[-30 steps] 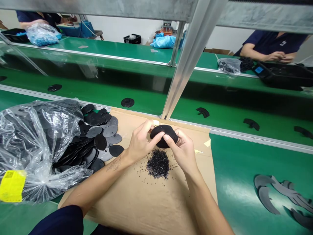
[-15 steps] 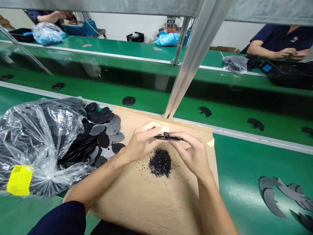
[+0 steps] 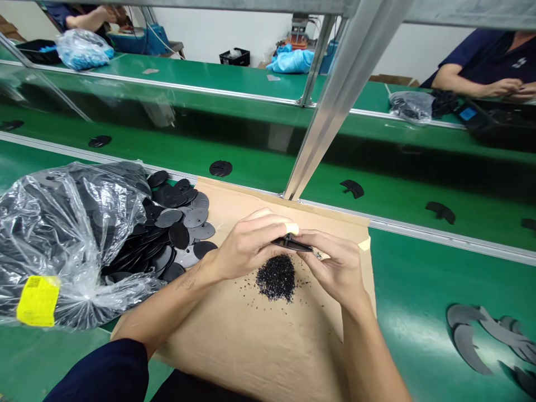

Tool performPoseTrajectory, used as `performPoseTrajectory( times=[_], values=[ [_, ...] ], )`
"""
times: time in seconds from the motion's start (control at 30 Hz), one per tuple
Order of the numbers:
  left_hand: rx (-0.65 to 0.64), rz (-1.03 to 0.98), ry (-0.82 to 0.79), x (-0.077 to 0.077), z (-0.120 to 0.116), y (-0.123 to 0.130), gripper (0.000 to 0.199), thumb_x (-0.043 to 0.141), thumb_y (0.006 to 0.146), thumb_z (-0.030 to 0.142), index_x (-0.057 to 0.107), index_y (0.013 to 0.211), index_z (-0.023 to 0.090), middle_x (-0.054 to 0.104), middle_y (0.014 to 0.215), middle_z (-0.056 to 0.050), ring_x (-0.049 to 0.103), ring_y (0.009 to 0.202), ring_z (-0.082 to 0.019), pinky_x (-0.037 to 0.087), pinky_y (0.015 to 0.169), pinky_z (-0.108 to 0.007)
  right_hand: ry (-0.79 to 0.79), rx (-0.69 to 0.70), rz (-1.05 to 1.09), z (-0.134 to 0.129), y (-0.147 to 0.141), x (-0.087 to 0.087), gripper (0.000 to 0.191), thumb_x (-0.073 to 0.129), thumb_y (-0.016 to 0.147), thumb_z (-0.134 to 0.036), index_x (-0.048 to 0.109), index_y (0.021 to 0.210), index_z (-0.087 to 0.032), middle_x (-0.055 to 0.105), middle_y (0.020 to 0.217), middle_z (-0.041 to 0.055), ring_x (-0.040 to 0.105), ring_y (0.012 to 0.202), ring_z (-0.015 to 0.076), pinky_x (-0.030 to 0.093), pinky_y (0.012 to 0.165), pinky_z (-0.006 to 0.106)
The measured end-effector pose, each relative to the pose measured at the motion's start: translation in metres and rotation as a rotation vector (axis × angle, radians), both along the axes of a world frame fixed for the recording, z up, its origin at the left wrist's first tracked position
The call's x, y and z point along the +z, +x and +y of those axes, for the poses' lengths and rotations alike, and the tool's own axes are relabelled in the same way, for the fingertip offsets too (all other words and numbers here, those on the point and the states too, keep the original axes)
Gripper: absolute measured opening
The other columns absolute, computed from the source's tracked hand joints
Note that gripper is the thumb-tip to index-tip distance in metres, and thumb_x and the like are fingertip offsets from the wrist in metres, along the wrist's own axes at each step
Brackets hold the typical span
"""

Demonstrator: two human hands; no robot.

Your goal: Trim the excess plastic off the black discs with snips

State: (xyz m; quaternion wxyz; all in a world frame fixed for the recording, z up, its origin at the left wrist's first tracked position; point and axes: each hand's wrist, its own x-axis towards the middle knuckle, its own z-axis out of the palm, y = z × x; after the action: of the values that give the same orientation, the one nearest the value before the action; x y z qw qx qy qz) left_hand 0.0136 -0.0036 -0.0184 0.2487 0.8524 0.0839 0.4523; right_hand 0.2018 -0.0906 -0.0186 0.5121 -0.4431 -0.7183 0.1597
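Observation:
Between my two hands is a black plastic disc (image 3: pixel 298 244), seen nearly edge-on above the cardboard sheet (image 3: pixel 234 346). My left hand (image 3: pixel 253 240) pinches its left side, and a pale wrap covers one fingertip. My right hand (image 3: pixel 335 262) grips the right side with thumb and fingers. A small raised part shows on the disc's upper face, partly hidden by my fingers. Just below the hands lies a heap of tiny black pieces (image 3: pixel 275 278), with stray bits scattered around it. Several loose black discs (image 3: pixel 195 218) spill out to the left of my left hand.
A clear plastic bag (image 3: pixel 71 223) of discs stands at the left. Curved grey pieces (image 3: pixel 469 346) lie at the right. A metal post (image 3: pixel 322 117) rises ahead. Behind the rail, a green conveyor belt (image 3: pixel 259 173) carries black parts. Two people sit across, one with hands (image 3: pixel 508 88) at work.
The disc has tipped, its right side now lower, and more of its upper face shows. Both hands have shifted slightly to the right in the view, still gripping it.

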Motion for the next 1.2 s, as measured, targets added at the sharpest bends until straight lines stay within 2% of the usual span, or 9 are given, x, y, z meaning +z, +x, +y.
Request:
performPoseTrajectory(
  times=[0.13, 0.3, 0.4, 0.53, 0.8, 0.97, 1.1, 1.2],
  values=[
    [0.032, -0.032, -0.002, -0.001, -0.004, 0.002, 0.019, 0.066, 0.098, 0.027, 0.067, 0.113, 0.016, 0.073, 0.1, -0.009, 0.065, 0.085, -0.014, 0.056, 0.077, -0.029, -0.012, 0.035, 0.003, 0.0, 0.002, 0.002, 0.029, 0.06, 0.098, -0.006, 0.075, 0.112, -0.026, 0.075, 0.105, 0.0, 0.074, 0.094, 0.0186, 0.065, 0.086, 0.031],
    [0.044, -0.101, 0.014, -0.002, -0.007, 0.005, 0.017, 0.073, 0.093, 0.025, 0.068, 0.105, 0.014, 0.073, 0.091, -0.008, 0.064, 0.08, -0.014, 0.054, 0.072, -0.028, -0.017, 0.051, 0.007, -0.001, 0.004, 0.002, 0.028, 0.06, 0.098, -0.007, 0.075, 0.113, -0.025, 0.075, 0.109, 0.0014, 0.074, 0.095, 0.0191, 0.064, 0.089, 0.033],
    [0.036, -0.098, 0.022, -0.002, -0.008, 0.004, 0.018, 0.072, 0.094, 0.024, 0.068, 0.107, 0.012, 0.073, 0.093, -0.009, 0.064, 0.082, -0.015, 0.055, 0.073, -0.028, -0.004, 0.059, 0.001, -0.001, 0.005, 0.002, 0.027, 0.06, 0.098, -0.007, 0.075, 0.113, -0.025, 0.075, 0.109, 0.0011, 0.074, 0.095, 0.0181, 0.064, 0.089, 0.03],
    [0.02, -0.03, 0.022, -0.002, -0.006, 0.003, 0.019, 0.065, 0.098, 0.022, 0.066, 0.115, 0.013, 0.073, 0.106, -0.012, 0.065, 0.09, -0.016, 0.057, 0.079, -0.031, 0.005, 0.042, -0.023, -0.001, 0.006, 0.003, 0.029, 0.06, 0.097, -0.005, 0.074, 0.112, -0.025, 0.074, 0.111, 0.0009, 0.074, 0.097, 0.0183, 0.064, 0.089, 0.03],
    [0.077, -0.076, 0.042, -0.002, -0.011, 0.005, 0.013, 0.07, 0.094, 0.023, 0.068, 0.104, 0.014, 0.074, 0.095, -0.008, 0.067, 0.083, -0.014, 0.057, 0.074, -0.028, -0.046, 0.057, -0.006, -0.002, 0.006, 0.004, 0.026, 0.061, 0.098, -0.007, 0.076, 0.112, -0.024, 0.075, 0.11, 0.0019, 0.074, 0.095, 0.0185, 0.064, 0.091, 0.031],
    [0.077, -0.047, 0.042, -0.003, -0.01, 0.005, 0.015, 0.068, 0.097, 0.026, 0.069, 0.107, 0.015, 0.074, 0.097, -0.007, 0.067, 0.084, -0.014, 0.058, 0.075, -0.028, -0.048, 0.047, -0.012, -0.002, 0.008, 0.003, 0.027, 0.062, 0.098, -0.008, 0.076, 0.113, -0.025, 0.074, 0.112, 0.0023, 0.074, 0.096, 0.0196, 0.064, 0.091, 0.033],
    [-0.006, -0.055, -0.058, -0.003, -0.006, 0.004, 0.029, 0.073, 0.093, 0.036, 0.069, 0.113, 0.016, 0.074, 0.098, -0.008, 0.066, 0.089, -0.016, 0.057, 0.079, -0.031, -0.068, 0.048, 0.064, -0.002, 0.008, 0.001, 0.024, 0.066, 0.096, -0.011, 0.078, 0.11, -0.026, 0.075, 0.11, 0.0019, 0.074, 0.095, 0.0199, 0.064, 0.09, 0.034],
    [-0.131, -0.043, -0.262, 0.001, -0.005, 0.002, 0.045, 0.058, 0.098, 0.055, 0.07, 0.12, 0.018, 0.074, 0.108, -0.011, 0.067, 0.1, -0.019, 0.057, 0.088, -0.036, -0.113, 0.035, 0.174, -0.001, 0.007, 0.003, 0.013, 0.071, 0.097, -0.02, 0.08, 0.103, -0.026, 0.076, 0.105, 0.003, 0.074, 0.096, 0.023, 0.065, 0.09, 0.038]
  ],
)
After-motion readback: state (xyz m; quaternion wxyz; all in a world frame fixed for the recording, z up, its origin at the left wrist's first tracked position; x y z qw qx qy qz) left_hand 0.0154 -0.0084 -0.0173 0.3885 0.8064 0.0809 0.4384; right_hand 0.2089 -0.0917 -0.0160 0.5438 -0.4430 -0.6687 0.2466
